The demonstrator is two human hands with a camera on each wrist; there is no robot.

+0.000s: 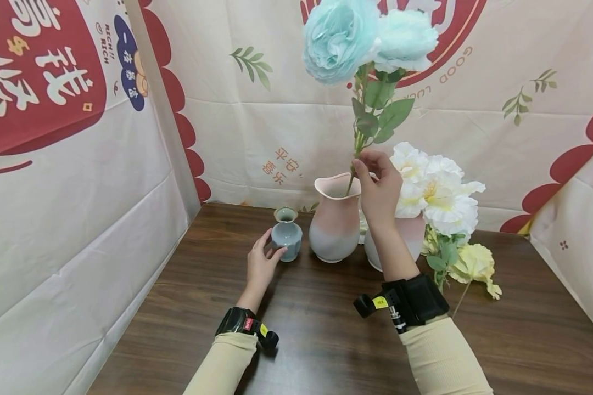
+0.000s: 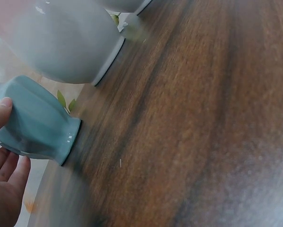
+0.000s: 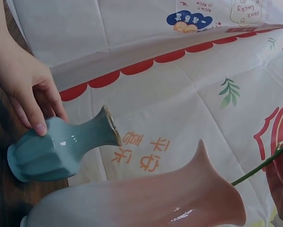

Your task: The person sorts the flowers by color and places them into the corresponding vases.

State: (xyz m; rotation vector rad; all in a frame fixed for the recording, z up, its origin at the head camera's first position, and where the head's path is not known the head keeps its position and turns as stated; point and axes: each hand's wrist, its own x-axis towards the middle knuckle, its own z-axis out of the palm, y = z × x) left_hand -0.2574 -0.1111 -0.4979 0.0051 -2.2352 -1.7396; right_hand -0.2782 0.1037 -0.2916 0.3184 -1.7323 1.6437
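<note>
Sleeves point(image 1: 447, 356): cream, nearest me, stretched toward the pink vase point(image 1: 333, 230), with black bands point(image 1: 420, 299) round the wrists.
Cloth point(image 1: 217, 131): pale, printed with red shapes, green sprigs and lettering, hanging behind the pink vase and off to both sides of it.
Table point(image 1: 316, 340): dark brown wood, under the pink vase.
Blue flowers point(image 1: 338, 41): two big heads high above the pink vase, their leafy stem point(image 1: 359, 142) slanting down, its lower end inside the mouth.
White flowers point(image 1: 432, 186): ruffled, right of the pink vase.
Pink vase: upright, fading to grey below, wavy rim.
Second vase point(image 1: 411, 236): just right of the pink vase, similarly coloured, partly hidden by an arm point(image 1: 397, 258).
Right hand point(image 1: 381, 184): above the pink vase's rim, thumb and fingertips pinching the stem.
Yellow flower point(image 1: 474, 263): farther right of the pink vase, past the second vase.
Left hand point(image 1: 262, 263): left of the pink vase, half open, thumb and fingers round the small blue vase point(image 1: 286, 236).
Small blue vase: upright, left of the pink vase, not touching it.
</note>
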